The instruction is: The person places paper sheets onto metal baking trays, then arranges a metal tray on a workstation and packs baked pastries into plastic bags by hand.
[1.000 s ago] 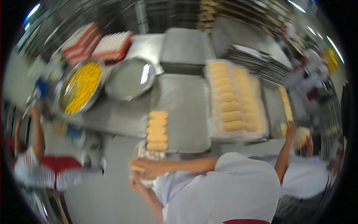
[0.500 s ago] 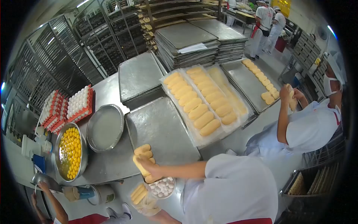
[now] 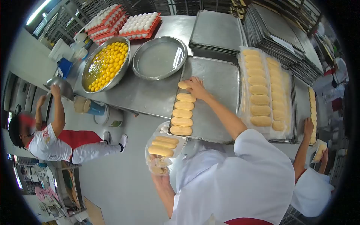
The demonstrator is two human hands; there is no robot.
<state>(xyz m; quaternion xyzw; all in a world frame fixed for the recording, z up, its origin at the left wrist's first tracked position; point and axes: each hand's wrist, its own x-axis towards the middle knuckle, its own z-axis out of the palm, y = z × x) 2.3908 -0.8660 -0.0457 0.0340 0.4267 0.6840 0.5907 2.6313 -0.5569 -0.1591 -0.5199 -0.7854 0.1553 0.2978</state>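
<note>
My right hand (image 3: 197, 89) reaches over the metal tray (image 3: 215, 97), its fingers closed on a long pale bun (image 3: 183, 85) at the tray's left edge. Below that bun, several similar buns (image 3: 182, 113) lie crosswise in a single row. Held low in front of me, my left hand (image 3: 161, 179) grips a clear plastic bag (image 3: 159, 164) from underneath. A few long buns (image 3: 164, 146) rest on the bag's upper part. Behind the bag, a bowl of white eggs is mostly hidden.
A bowl of yolks (image 3: 108, 65), a basin of cloudy liquid (image 3: 159, 58) and egg trays (image 3: 139, 26) stand at the back left. Bagged buns (image 3: 259, 90) lie on the right. One co-worker (image 3: 56, 138) stands left, another (image 3: 311, 187) handles buns on the right.
The view has swung left. My right hand has moved from the tray's near corner to the far end of the bun row. The buns there now lie in an even line.
</note>
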